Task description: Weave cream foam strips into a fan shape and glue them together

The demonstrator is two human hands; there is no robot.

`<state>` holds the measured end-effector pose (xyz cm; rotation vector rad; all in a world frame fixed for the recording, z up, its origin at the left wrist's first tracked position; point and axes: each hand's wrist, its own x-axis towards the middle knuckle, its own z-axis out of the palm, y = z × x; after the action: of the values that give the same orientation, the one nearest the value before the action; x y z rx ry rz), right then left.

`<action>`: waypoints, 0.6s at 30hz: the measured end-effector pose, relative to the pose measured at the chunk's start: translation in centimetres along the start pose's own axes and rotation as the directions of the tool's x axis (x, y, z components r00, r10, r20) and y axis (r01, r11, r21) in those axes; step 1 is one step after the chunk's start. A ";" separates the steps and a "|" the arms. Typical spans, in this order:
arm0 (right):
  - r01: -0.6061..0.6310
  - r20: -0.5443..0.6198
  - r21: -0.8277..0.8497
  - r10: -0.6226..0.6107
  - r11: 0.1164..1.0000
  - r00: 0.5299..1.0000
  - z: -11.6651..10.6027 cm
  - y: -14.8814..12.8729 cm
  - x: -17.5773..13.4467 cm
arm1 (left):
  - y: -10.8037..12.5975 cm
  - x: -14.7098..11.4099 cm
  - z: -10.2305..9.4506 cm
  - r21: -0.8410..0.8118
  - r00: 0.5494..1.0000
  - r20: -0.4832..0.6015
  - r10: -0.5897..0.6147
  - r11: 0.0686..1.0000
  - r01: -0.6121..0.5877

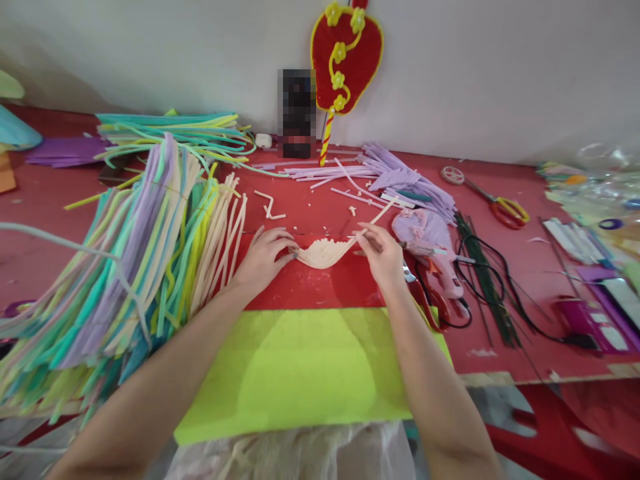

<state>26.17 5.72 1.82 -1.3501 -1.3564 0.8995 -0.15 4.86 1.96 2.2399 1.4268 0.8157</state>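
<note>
A cream, crescent-shaped pipe-cleaner piece (324, 255) with a bumpy upper edge hangs between my hands over the red table. My left hand (265, 259) pinches its left tip between thumb and fingers. At the right tip, my right hand (381, 252) is closed on a cream pipe cleaner (384, 211) whose free end sticks up to the right. Whether that strand is joined to the crescent is hard to see behind my fingers. Short bent cream offcuts (270, 205) lie just beyond my left hand.
Bundles of coloured pipe cleaners (125, 267) are heaped at left; lilac ones (410, 175) lie behind. Right of my right hand are a pink glue gun (450, 277), red-handled pliers (425, 300), and scissors (507, 210). A yellow-green sheet (305, 373) covers the near edge. A red fan-shaped decoration (345, 67) stands at the wall.
</note>
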 end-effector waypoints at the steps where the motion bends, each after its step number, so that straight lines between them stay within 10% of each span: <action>1: 0.047 -0.031 -0.099 -0.050 0.994 0.998 -0.2 0.0 0.0 | 0.0 0.0 0.0 0.001 1.000 -0.001 0.000 1.000 0.000; 7: 0.217 -0.124 -0.472 -0.308 0.854 0.943 -0.8 -1.0 -0.3 | -0.4 0.0 0.2 -0.020 1.000 -0.012 0.029 0.999 -0.029; 18: 0.482 0.316 -0.354 -0.383 0.801 0.868 3.7 -2.3 -2.6 | -0.9 0.2 -0.3 0.064 0.975 0.097 0.198 0.977 -0.205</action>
<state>21.73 3.37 2.81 -1.1815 -2.0343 0.4623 -0.88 5.44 1.70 2.4748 1.2218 0.7234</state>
